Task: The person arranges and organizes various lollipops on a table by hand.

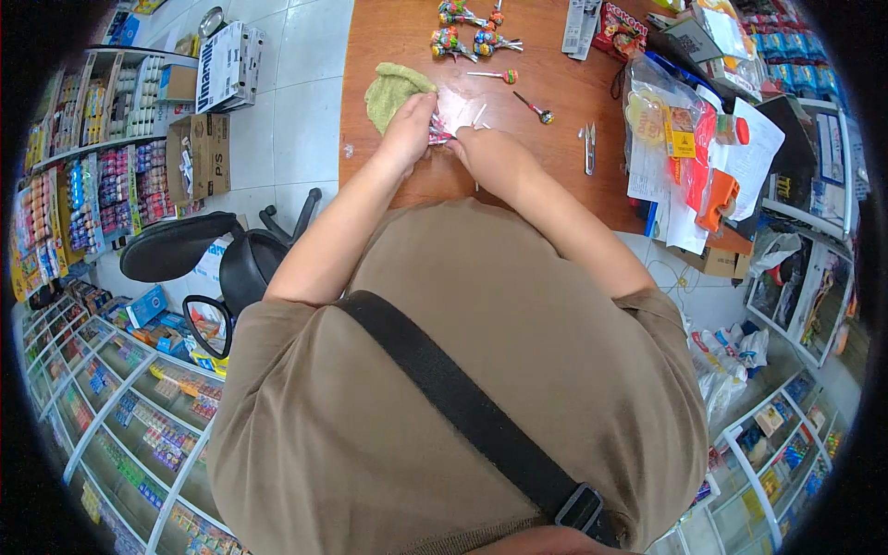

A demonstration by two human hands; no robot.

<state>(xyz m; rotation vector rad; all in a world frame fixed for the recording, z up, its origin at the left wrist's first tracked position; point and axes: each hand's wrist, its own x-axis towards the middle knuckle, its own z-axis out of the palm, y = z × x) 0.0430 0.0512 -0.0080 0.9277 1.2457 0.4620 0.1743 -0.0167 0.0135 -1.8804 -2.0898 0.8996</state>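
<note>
My left hand (410, 128) is closed around a small bundle of lollipops (438, 135) with pink and white wrappers, low over the wooden table. My right hand (492, 153) pinches the same bundle from the other side, its fingertips partly hidden. White sticks (479, 115) show just above the right hand. A green cloth (392, 91) lies against my left hand. Beyond the hands rest a single pink lollipop (508, 77) and a dark-wrapped lollipop (544, 117). Several tied lollipop bunches (452, 43) lie near the table's far edge.
Small silver scissors (589, 150) lie to the right on the table (555, 190). Further right are plastic bags, papers and an orange tape dispenser (718, 201). A red packet (620, 33) lies at the back. A black chair (252, 264) stands at left, near goods shelves.
</note>
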